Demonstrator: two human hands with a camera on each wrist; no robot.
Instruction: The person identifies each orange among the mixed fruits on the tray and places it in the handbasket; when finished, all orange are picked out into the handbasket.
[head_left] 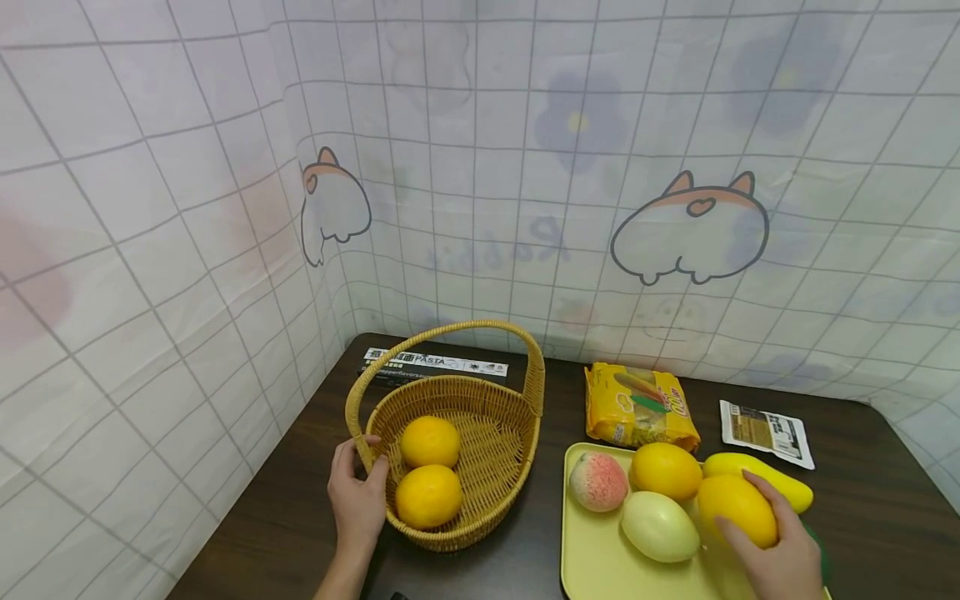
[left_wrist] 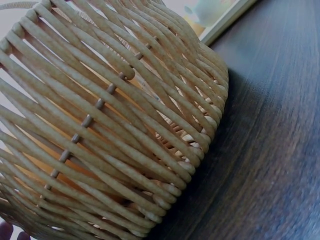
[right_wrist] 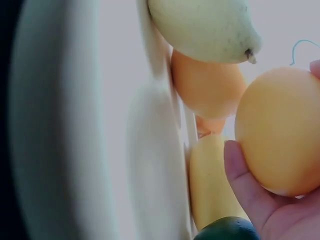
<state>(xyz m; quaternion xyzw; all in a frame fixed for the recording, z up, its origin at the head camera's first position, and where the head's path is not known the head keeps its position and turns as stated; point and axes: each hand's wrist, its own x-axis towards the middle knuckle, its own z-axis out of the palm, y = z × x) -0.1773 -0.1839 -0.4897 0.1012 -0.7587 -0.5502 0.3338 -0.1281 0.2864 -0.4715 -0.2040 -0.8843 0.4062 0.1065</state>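
Observation:
My left hand (head_left: 358, 492) grips the left side of a wicker basket (head_left: 491, 517), where its arched handle meets the rim. Two yellow oranges (head_left: 430, 442) lie inside the basket, along its left side. In the left wrist view the woven wall of the basket (left_wrist: 115, 120) fills most of the picture, with fingertips at the lower left corner. My right hand (head_left: 787, 546) holds another yellow orange (head_left: 738, 508) over the right part of a pale yellow tray (head_left: 592, 560). Seen from the right wrist, thumb and fingers hold this orange (right_wrist: 280, 130) from opposite sides, apart from the tray floor.
On the tray lie a pink peach (head_left: 598, 482), a pale green-yellow fruit (head_left: 660, 527) and another orange (head_left: 666, 472). A long yellow fruit (head_left: 780, 479) and a dark green one (right_wrist: 227, 230) are beside them. Behind stand a yellow packet (head_left: 637, 407), a small sachet (head_left: 767, 432) and a black pasta box (head_left: 435, 363).

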